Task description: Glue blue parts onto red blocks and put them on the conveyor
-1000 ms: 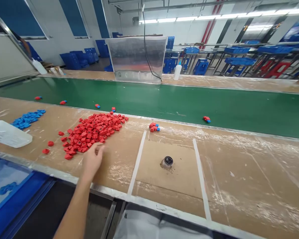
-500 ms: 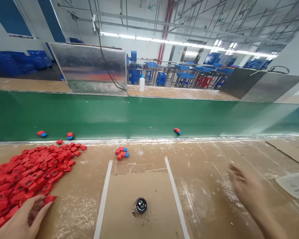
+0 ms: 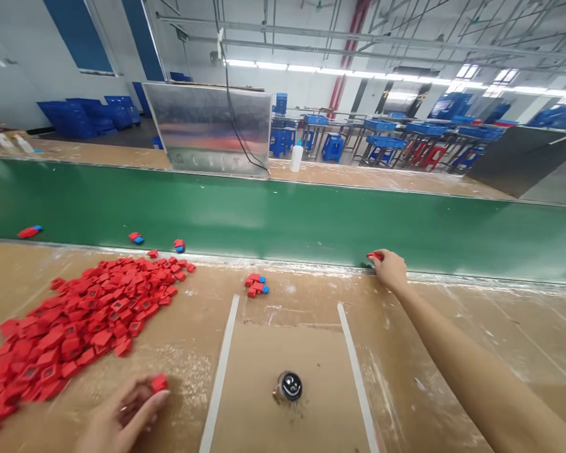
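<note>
Between thumb and fingers, my left hand pinches a small red plastic piece just above the table, right of a large heap of similar red pieces. My right hand reaches to the near edge of the green belt, its fingers closed on a red part that is mostly covered by them. Two red-and-blue parts lie together on the table beyond the taped area. Within that area a small round black-topped object stands on the cardboard.
Several red-and-blue parts, such as one above the heap, rest on the belt. White tape strips flank the cardboard. A white bottle and a metal panel stand on the ledge behind the belt.
My left hand has moved right, away from the heap, with a red piece in it. My right hand has gone forward and left to the belt and closed on the part there. The view has turned left.
</note>
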Demonstrator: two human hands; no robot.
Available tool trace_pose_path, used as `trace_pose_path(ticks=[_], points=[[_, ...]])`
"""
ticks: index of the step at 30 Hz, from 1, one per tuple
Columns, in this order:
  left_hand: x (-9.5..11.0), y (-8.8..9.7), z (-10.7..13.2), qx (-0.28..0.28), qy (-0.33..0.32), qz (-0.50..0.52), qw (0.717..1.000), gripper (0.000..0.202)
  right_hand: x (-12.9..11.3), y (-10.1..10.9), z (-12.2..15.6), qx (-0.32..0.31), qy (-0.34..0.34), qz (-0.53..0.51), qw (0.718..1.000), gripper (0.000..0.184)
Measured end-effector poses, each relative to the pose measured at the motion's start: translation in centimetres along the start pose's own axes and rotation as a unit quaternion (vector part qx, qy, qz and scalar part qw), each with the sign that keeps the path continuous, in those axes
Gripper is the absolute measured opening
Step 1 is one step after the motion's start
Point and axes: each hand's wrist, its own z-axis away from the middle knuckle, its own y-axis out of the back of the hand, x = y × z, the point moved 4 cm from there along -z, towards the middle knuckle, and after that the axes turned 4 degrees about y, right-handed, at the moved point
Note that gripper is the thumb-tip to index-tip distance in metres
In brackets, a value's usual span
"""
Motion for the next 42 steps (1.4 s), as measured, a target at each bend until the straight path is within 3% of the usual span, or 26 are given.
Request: trace_pose_path(ticks=[2,5,10,13,18,34,38,42], points=[[0.7,-2.5,1.9,-0.036,0.006,0.053,0.998,0.051,-1.6,1.3,3.5,-0.014,0.045,-0.038,0.998,0.030],[1.8,-6.8,4.0,-0.124,0.012,0.162,0.979,0.041,-5.6,3.2,11.1,-0.076,0.146,-0.105,0.981,0.032],[2.9,-12.9,6.9,-0.227,0.025,0.304,0.925,0.034,-12.5,6.0,24.8,-0.169,0.339,-0.174,0.909,0.023],[3.2,-15.2,8.6,-0.270,0.015,0.320,0.908,0.030,-14.3,6.2,28.8,-0.175,0.377,-0.179,0.892,0.018],[2.9,-15.8,9.9,-0.274,-0.002,0.319,0.907,0.031,-15.1,5.1,29.8,-0.177,0.397,-0.162,0.886,0.017],[2.3,-15.7,10.1,-0.306,0.005,0.353,0.884,0.029,-16.5,4.4,30.7,-0.183,0.442,-0.127,0.869,0.020],[2.2,-15.9,10.2,-0.326,0.011,0.348,0.879,0.028,-16.6,5.3,30.3,-0.162,0.414,-0.146,0.884,0.020],[2.3,-16.2,10.6,-0.359,0.012,0.342,0.868,0.028,-16.2,6.5,30.6,-0.150,0.332,-0.205,0.909,0.021]])
